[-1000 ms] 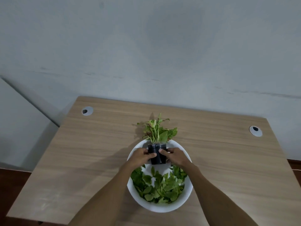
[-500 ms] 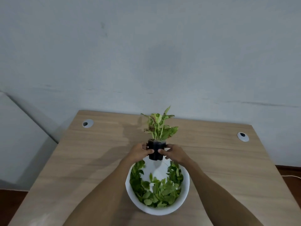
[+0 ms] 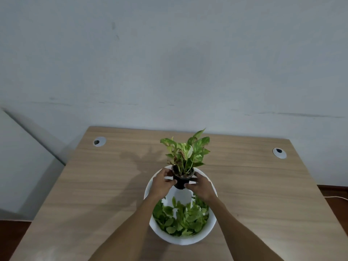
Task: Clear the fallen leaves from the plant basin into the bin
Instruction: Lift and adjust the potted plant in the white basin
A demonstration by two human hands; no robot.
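Left hand (image 3: 162, 182) and right hand (image 3: 200, 186) grip the pot (image 3: 182, 178) upright above the leaf-filled basin (image 3: 182, 240), stems pointing up

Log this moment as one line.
both hands: grip small black plant pot | held above white round basin | loose green leaves inside | bin unseen

Light wood-grain table (image 3: 254, 194) against a plain grey wall (image 3: 169, 53). Two round grommets sit near its far edge: left grommet (image 3: 99, 141), right grommet (image 3: 279, 153). Dark floor (image 3: 337, 193) at right carries a thin white line, possibly a cable (image 3: 337, 197).
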